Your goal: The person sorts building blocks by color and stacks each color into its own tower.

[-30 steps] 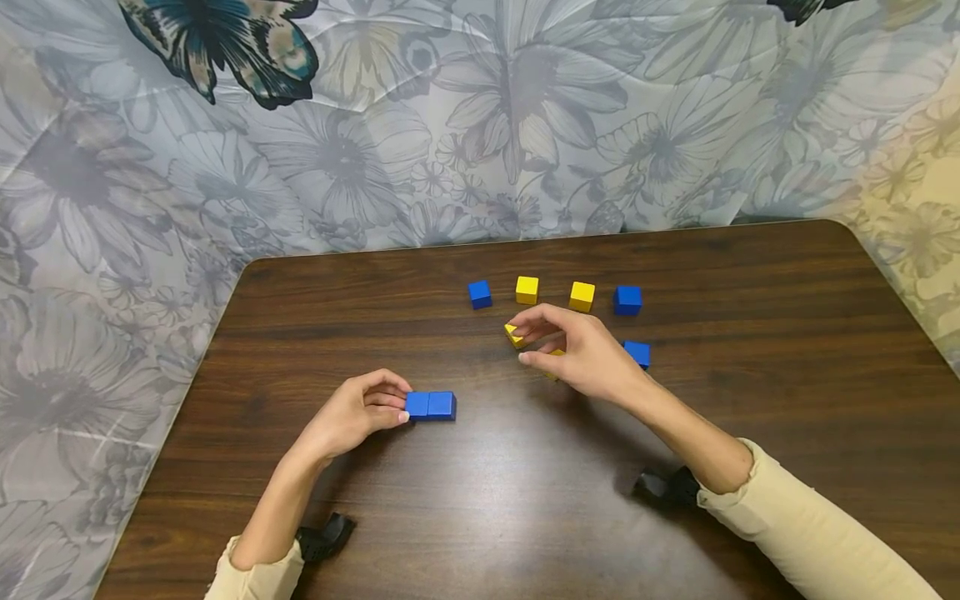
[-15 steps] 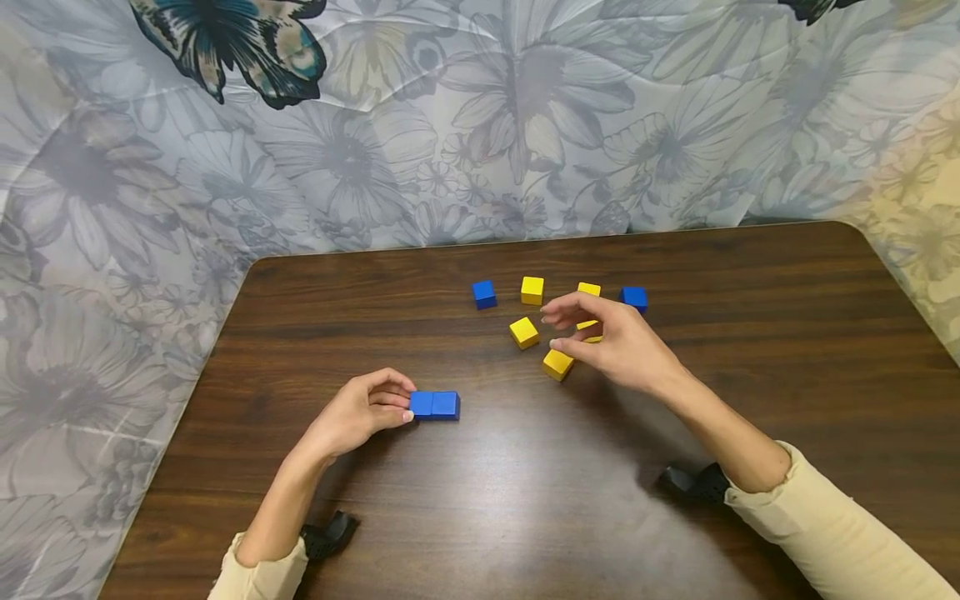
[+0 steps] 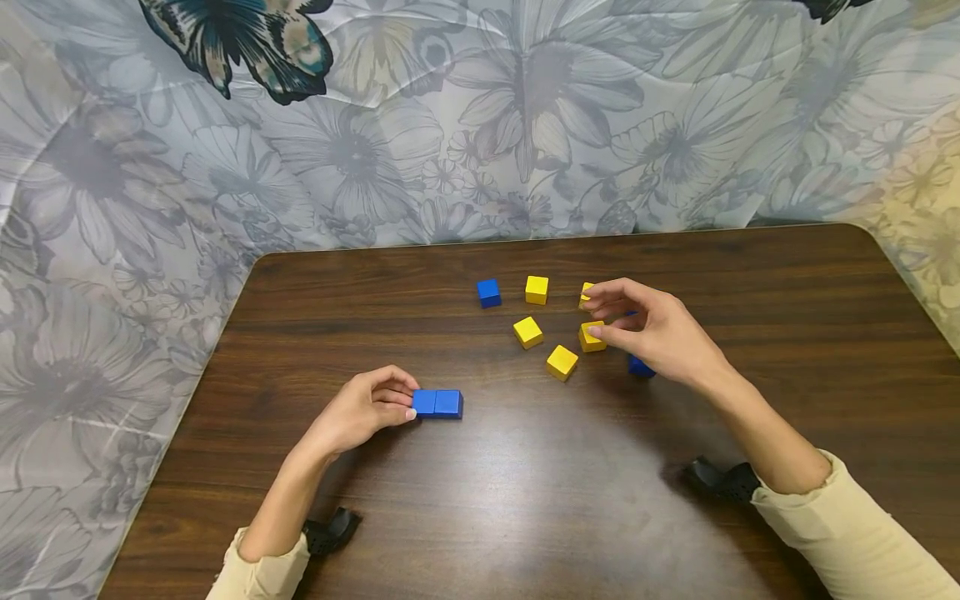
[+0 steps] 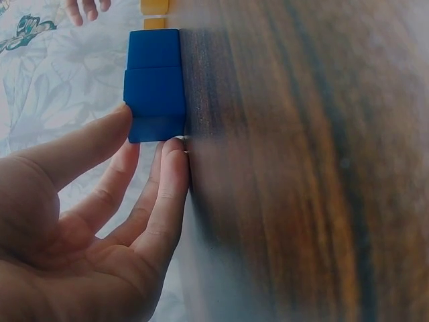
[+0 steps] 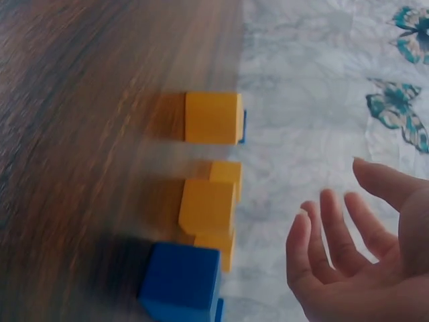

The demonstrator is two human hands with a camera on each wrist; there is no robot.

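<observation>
Cuffs: my cream sleeves [image 3: 258, 567] end along both forearms, with a black wrist camera [image 3: 332, 532] beside the left one.
Tabletop: dark wood-grain table [image 3: 510, 517], shining where light falls near the middle.
Left grip: my left hand [image 3: 360, 414] pinches the left blue cube [image 3: 423, 404] at its outer end, thumb on the near side, fingertips toward the far side.
Blue pair: that cube sits on the table, touching the right blue cube [image 3: 449, 403], side against side.
Right grip: my right hand [image 3: 656, 333] hovers over the scattered cubes, thumb and fingertips apart; the right wrist view shows it clear of them.
Under my right hand: one blue cube [image 3: 640, 367] mostly covered, and a sliver of other blue [image 3: 633, 315] between the fingers.
Middle cubes: three yellow cubes [image 3: 562, 362], near one another but separate, two turned askew.
Far row: a blue cube at left [image 3: 489, 293], a yellow cube [image 3: 536, 289], then another yellow cube [image 3: 586, 294] partly behind my fingertips.
Backdrop: grey floral cloth [image 3: 525, 125] with a teal-and-black butterfly [image 3: 247, 46].
</observation>
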